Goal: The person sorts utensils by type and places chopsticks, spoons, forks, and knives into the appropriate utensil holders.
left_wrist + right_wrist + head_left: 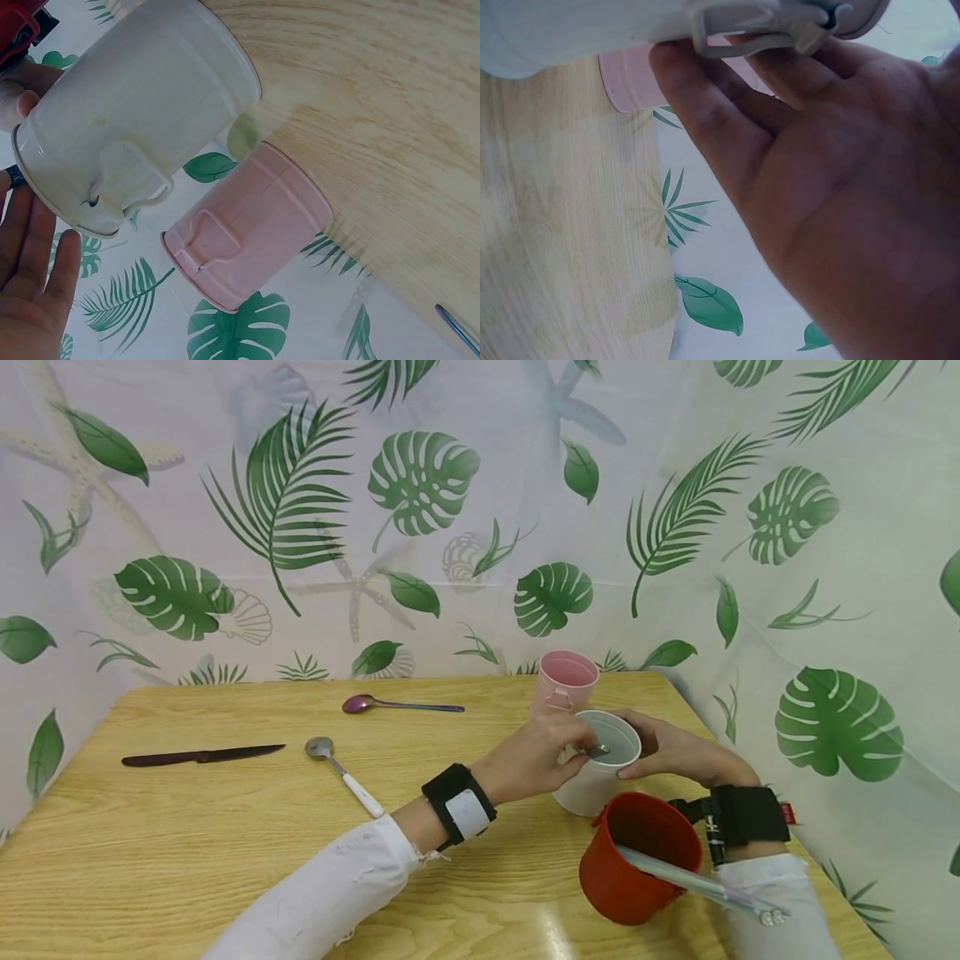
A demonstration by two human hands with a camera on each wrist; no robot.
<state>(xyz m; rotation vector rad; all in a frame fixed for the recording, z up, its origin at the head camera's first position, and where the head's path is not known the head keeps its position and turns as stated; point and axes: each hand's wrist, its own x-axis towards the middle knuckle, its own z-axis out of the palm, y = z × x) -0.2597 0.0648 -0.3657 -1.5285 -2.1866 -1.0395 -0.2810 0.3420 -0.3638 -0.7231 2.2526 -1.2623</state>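
My left hand (536,758) is at the mouth of a white bucket (588,789), pinching a small shiny metal piece (599,750) over the opening. Most of that piece is hidden, so its kind cannot be told. In the left wrist view, the bucket's side and wire handle show beside the left fingers (64,277). From the right, my right hand (678,752) grips the same bucket, thumb on the near rim and fingers along the far side. The right wrist view shows those fingers (697,112) by the bucket's handle (742,49).
Behind the white bucket stands a pink bucket (558,693). In front, a red bucket (626,889) holds clear sticks (693,881) leaning over the right forearm. To the left lie a purple spoon (408,705), a white-handled spoon (358,789) and a dark knife (202,756) on the wooden table (187,860).
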